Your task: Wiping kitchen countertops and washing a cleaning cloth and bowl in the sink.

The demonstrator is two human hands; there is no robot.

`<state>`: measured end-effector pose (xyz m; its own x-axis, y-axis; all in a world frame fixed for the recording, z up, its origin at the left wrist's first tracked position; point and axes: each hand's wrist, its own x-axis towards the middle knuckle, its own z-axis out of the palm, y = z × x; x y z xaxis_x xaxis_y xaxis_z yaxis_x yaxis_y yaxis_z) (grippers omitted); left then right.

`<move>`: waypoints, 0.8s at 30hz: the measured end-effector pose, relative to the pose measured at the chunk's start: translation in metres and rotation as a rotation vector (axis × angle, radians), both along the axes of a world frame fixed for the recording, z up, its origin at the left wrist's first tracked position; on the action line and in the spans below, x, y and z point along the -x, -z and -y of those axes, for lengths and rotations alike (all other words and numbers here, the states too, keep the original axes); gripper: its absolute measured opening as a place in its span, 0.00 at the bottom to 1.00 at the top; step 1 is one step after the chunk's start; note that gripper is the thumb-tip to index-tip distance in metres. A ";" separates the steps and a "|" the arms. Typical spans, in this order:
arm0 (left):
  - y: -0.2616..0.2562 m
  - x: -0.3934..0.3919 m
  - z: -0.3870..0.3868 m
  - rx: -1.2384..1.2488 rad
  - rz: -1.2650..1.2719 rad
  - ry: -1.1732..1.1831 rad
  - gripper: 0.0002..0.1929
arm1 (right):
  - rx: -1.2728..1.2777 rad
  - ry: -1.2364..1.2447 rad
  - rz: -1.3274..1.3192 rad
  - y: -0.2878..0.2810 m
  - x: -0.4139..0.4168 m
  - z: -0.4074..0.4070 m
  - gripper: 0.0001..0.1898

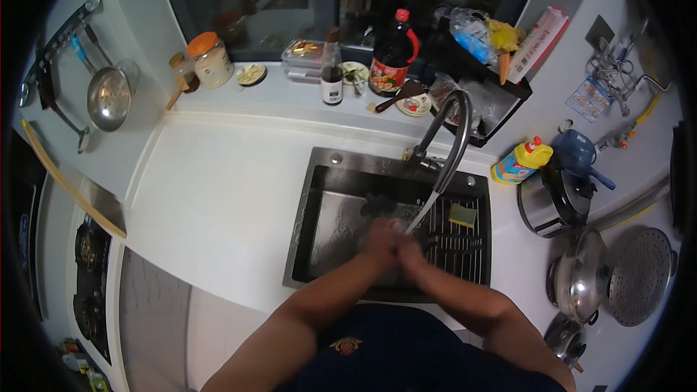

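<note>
My left hand (383,240) and my right hand (408,251) are together over a dark metal sink (303,196). A stream of water (423,212) falls on them from the curved metal faucet (466,136). Both hands are blurred, and their fingers overlap, so whether anything is between them cannot be made out. To their right, a slatted drain rack (444,267) lies in the sink. A yellow and green sponge (463,215) rests on the rack's far part. Wet patches shine on the basin floor (332,228).
Right of the sink stand a yellow detergent bottle (516,164), an electric pressure cooker (536,207) and a lidded pot (580,277). The ledge behind holds a large sauce bottle (387,65), a smaller bottle (331,79) and an orange-lidded jar (211,62). A gas stove (90,294) is at left.
</note>
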<state>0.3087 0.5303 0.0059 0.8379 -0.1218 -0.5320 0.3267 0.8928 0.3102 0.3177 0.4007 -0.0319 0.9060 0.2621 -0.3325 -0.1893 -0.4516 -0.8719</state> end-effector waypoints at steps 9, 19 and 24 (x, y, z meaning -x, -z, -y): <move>-0.020 0.024 0.007 -0.133 0.461 0.232 0.19 | 0.092 0.001 0.006 -0.084 -0.010 -0.019 0.27; -0.043 0.025 -0.012 0.021 0.134 0.091 0.20 | 0.044 0.046 -0.135 -0.138 0.001 -0.057 0.30; 0.067 0.001 -0.058 0.670 0.688 0.238 0.20 | -0.035 -0.355 0.634 -0.047 0.030 -0.055 0.28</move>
